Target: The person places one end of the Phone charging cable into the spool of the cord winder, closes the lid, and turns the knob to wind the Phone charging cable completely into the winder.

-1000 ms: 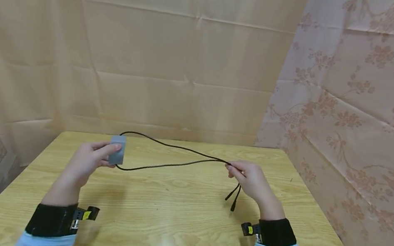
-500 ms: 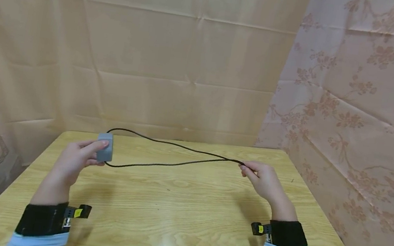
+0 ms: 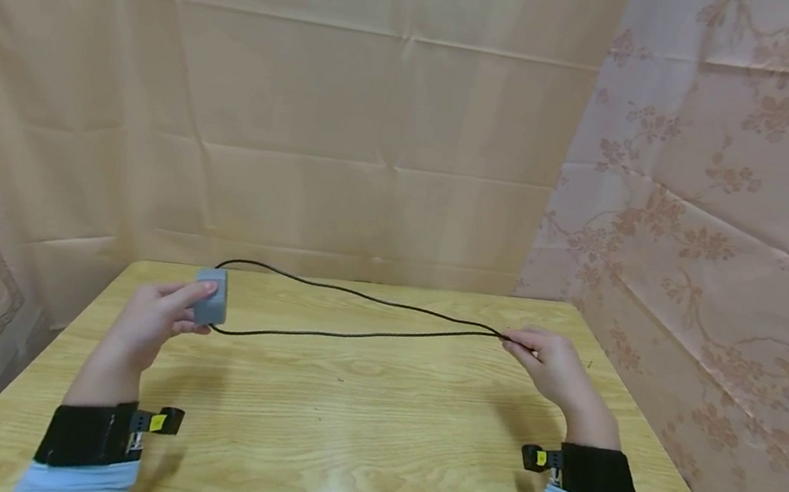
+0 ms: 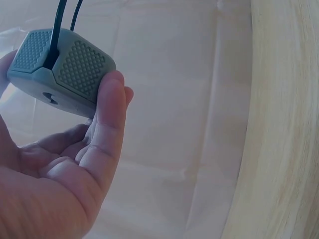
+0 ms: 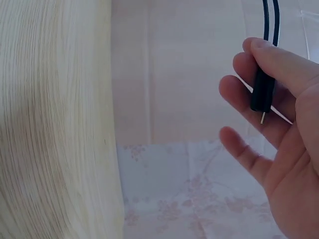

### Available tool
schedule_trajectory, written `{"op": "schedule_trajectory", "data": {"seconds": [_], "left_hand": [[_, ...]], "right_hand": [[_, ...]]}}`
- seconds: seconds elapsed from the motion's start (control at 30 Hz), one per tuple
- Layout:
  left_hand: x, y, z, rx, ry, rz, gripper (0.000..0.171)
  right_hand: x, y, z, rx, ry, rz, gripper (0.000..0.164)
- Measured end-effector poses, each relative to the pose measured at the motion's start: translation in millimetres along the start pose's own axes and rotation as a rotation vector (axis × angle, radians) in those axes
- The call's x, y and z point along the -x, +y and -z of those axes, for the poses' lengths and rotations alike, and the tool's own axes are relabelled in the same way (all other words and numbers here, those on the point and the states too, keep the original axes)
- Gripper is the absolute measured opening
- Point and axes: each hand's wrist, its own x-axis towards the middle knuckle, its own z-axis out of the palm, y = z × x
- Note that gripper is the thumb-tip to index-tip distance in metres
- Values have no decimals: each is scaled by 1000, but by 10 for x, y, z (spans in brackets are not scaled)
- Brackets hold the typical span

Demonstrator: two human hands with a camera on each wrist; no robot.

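Observation:
My left hand (image 3: 144, 324) holds a small grey-blue box (image 3: 211, 298) between thumb and fingers, above the table's left half. Raised studs cover the box's side panels (image 4: 79, 67) in the left wrist view, and a small dark opening shows below. From the box's two ends run black cables (image 3: 357, 293), which meet at my right hand (image 3: 557, 378). That hand pinches them by their black plugs (image 5: 262, 92), thumb against fingertips. A thin metal pin sticks out at the lower end of the plugs in the right wrist view.
Under both hands lies a wood-grain table (image 3: 337, 440). A beige curtain (image 3: 303, 141) hangs behind it, and a floral cloth (image 3: 728, 242) hangs along the right. Black straps with small cameras circle both wrists.
My right hand has moved right and now sits at the cables' plug ends, which dangled below it before. My left hand has shifted left with the box. The cables stretch longer between the hands.

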Motion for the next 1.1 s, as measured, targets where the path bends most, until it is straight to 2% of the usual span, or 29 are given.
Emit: {"op": "schedule_trajectory", "data": {"seconds": [0.13, 0.3, 0.47, 0.73, 0.93, 1.1], "left_hand": [[-2, -5, -3, 1, -15, 7, 69], [-5, -7, -11, -16, -44, 19, 68], [-11, -9, -10, -23, -58, 13, 66], [5, -13, 16, -46, -63, 15, 65], [1, -32, 24, -64, -77, 30, 67], [10, -14, 23, -98, -63, 35, 68]], "right_hand": [[7, 19, 7, 110, 54, 62, 19], [-10, 54, 2, 264, 217, 199, 20], [-36, 96, -6, 323, 326, 298, 21], [-25, 138, -10, 344, 342, 340, 22], [-24, 133, -1, 338, 332, 316, 22], [-26, 127, -10, 306, 324, 279, 21]]}}
